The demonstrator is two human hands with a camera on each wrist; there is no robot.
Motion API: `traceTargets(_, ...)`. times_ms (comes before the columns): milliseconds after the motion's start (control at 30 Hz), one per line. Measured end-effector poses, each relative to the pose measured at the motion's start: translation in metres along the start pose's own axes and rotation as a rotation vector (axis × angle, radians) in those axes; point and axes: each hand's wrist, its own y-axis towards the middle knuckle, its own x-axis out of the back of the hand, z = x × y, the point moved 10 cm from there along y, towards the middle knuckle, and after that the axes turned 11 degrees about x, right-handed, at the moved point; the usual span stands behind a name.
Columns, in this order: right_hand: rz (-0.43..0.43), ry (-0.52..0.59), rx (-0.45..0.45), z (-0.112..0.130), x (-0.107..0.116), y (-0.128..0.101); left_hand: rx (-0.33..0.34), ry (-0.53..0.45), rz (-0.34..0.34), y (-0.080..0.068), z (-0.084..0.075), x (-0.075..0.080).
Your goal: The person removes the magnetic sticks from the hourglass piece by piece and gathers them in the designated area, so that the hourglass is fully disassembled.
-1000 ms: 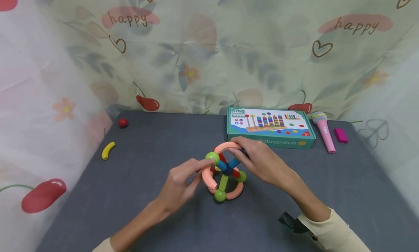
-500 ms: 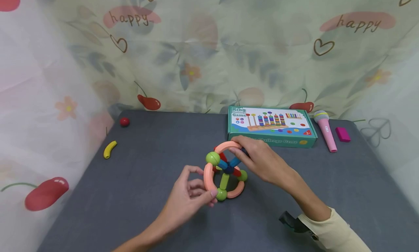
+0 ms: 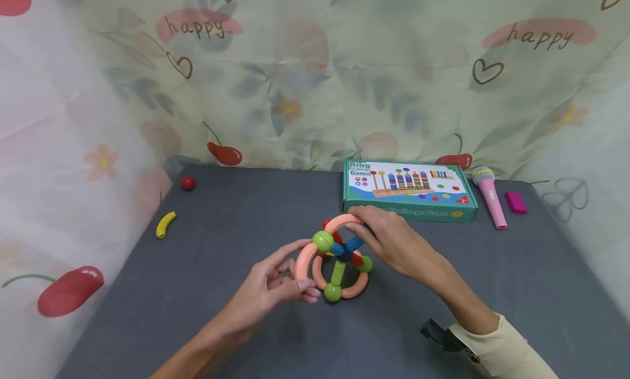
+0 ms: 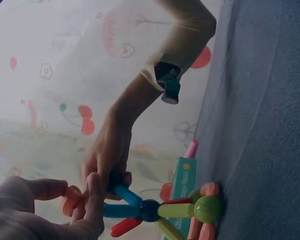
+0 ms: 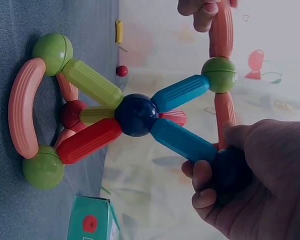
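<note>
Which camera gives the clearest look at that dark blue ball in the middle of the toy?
The right wrist view: the dark blue ball is close, with rods radiating. Left wrist shows it small and dim; head view mostly hides it.

box [image 3: 409, 191]: "Ring", "Game", "Challenge Game" | curtain [image 3: 305, 78]: "happy" printed twice

On the grey tabletop [image 3: 221, 248] lie a green game box [image 3: 409, 191], a pink toy microphone [image 3: 488, 196], a magenta block [image 3: 515, 202] — perhaps an eraser — a yellow banana [image 3: 164, 225] and a red ball [image 3: 187, 183].
</note>
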Motion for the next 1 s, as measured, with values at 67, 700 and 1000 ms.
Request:
traceTargets(67, -0.001, 0.007, 0.002, 0.0, 0.0, 0.0, -0.001, -0.001, 0.018, 0.0, -0.001, 0.001)
traceTargets(700, 0.0, 0.039, -0.05, -0.006, 0.001, 0.001, -0.021, 0.511, -0.639, -0.025, -0.016, 0.134)
traceTargets(1000, -0.003, 0.028, -0.034, -0.003, 0.001, 0.0, -0.089, 0.658, -1.156, -0.049, 0.003, 0.259)
